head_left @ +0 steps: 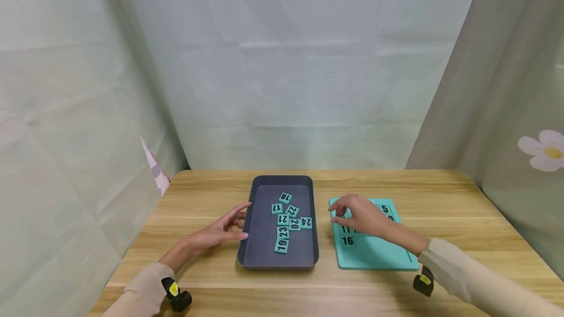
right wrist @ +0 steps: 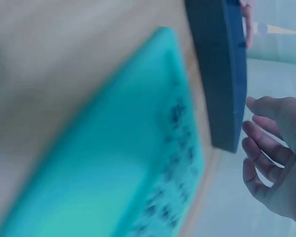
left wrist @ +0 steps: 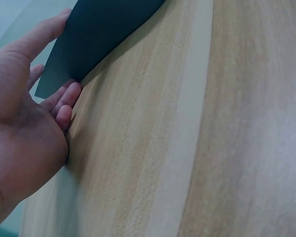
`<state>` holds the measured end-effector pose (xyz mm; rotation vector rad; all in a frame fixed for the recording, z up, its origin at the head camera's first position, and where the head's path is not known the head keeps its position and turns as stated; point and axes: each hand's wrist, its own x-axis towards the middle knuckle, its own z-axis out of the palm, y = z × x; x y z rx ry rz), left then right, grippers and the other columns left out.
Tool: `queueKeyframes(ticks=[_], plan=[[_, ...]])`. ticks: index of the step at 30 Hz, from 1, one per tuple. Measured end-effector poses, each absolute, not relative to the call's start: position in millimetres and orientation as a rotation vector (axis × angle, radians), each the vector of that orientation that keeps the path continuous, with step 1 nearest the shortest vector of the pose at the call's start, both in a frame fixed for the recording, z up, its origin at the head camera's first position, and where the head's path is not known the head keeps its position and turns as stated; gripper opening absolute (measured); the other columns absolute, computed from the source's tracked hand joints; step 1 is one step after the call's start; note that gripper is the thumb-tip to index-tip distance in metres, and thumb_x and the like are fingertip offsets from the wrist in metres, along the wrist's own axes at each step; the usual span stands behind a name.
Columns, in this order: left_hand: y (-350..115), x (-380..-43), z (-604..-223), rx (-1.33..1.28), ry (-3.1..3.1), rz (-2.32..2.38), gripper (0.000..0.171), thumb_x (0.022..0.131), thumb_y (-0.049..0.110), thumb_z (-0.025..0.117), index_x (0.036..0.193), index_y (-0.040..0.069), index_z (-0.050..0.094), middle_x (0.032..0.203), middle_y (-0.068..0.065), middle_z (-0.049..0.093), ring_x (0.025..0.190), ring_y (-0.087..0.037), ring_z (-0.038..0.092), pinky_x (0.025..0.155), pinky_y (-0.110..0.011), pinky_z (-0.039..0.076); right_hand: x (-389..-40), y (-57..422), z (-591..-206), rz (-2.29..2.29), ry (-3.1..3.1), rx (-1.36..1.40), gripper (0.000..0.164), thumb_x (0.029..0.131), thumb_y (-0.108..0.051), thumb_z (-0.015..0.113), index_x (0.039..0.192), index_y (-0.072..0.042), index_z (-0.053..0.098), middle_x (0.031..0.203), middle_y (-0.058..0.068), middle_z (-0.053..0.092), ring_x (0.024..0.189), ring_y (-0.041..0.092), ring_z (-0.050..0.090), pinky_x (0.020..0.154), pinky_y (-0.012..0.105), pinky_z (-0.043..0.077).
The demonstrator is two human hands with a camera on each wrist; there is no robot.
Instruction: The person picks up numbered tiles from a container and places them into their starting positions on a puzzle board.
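Note:
A dark grey tray (head_left: pixel 264 258) lies on the table with several turquoise number tiles, among them 19 (head_left: pixel 281 245), 23 (head_left: pixel 283 232) and 24 (head_left: pixel 306 223). At its left side my left hand (head_left: pixel 216 233) rests its fingertips and thumb against the wall, fingers relaxed. To the right of the tray lies a turquoise number board (head_left: pixel 374 256); tiles such as 16 (head_left: pixel 347 241) and 5 (head_left: pixel 385 209) sit in its upper part. My right hand (head_left: pixel 363 215) hovers over the board's upper left, covering some numbers. In the right wrist view its fingers are loosely bent with nothing between them.
The wooden table (head_left: pixel 198 185) has a strip of bare wood between tray and board. Pale curtains (head_left: pixel 308 62) hang behind and at both sides. A small black camera (head_left: pixel 176 296) is strapped on the left wrist, another (head_left: pixel 424 282) on the right.

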<state>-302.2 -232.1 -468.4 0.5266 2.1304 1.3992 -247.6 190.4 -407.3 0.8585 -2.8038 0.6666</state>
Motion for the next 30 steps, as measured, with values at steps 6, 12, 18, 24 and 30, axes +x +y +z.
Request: queueKeyframes(ticks=[6,12,18,24,30], plan=[[-232.0,-301.2,-469.9,0.543,2.121,1.404,0.082,0.098,0.025,0.069,0.163,0.03,0.019,0.155,-0.018,0.034,0.127,-0.03,0.04,0.1,-0.04,0.034,-286.8,146.7,-392.1,0.705,-2.83,1.147,0.023,0.095,-0.018,0.073,0.114,-0.006,0.076,0.102,0.005,0.076,0.09,0.015,0.068,0.076,0.032,0.056],[-231.7,-301.1,-470.1,0.549,2.11,1.416,0.082,0.098,0.025,0.07,0.163,0.03,0.02,0.155,-0.018,0.033,0.127,-0.031,0.04,0.1,-0.04,0.034,-326.1,102.7,-397.3,0.601,-2.767,1.456,0.023,0.097,-0.007,0.067,0.118,0.0,0.073,0.106,0.014,0.073,0.097,0.023,0.07,0.087,0.037,0.057],[-228.9,-300.0,-471.5,0.558,2.093,1.416,0.082,0.099,0.026,0.068,0.163,0.031,0.019,0.155,-0.018,0.032,0.127,-0.03,0.039,0.1,-0.04,0.034,-344.6,71.6,-411.6,0.384,-2.922,1.389,0.031,0.097,0.0,0.063,0.126,-0.009,0.072,0.114,0.01,0.07,0.108,0.024,0.062,0.096,0.037,0.05],[-227.4,-298.8,-473.0,0.568,2.078,1.422,0.081,0.099,0.024,0.068,0.163,0.031,0.019,0.155,-0.017,0.032,0.127,-0.03,0.039,0.099,-0.04,0.034,-344.4,60.5,-418.4,0.165,-3.077,1.251,0.035,0.098,-0.007,0.067,0.129,-0.023,0.071,0.121,0.001,0.067,0.114,0.019,0.056,0.098,0.036,0.048],[-228.5,-299.5,-470.4,0.563,2.085,1.426,0.081,0.099,0.025,0.068,0.163,0.032,0.02,0.154,-0.017,0.032,0.128,-0.03,0.039,0.1,-0.04,0.034,-344.1,60.6,-417.8,0.032,-3.005,1.111,0.033,0.093,-0.035,0.075,0.122,-0.019,0.074,0.109,0.001,0.068,0.104,0.019,0.057,0.087,0.034,0.05]])
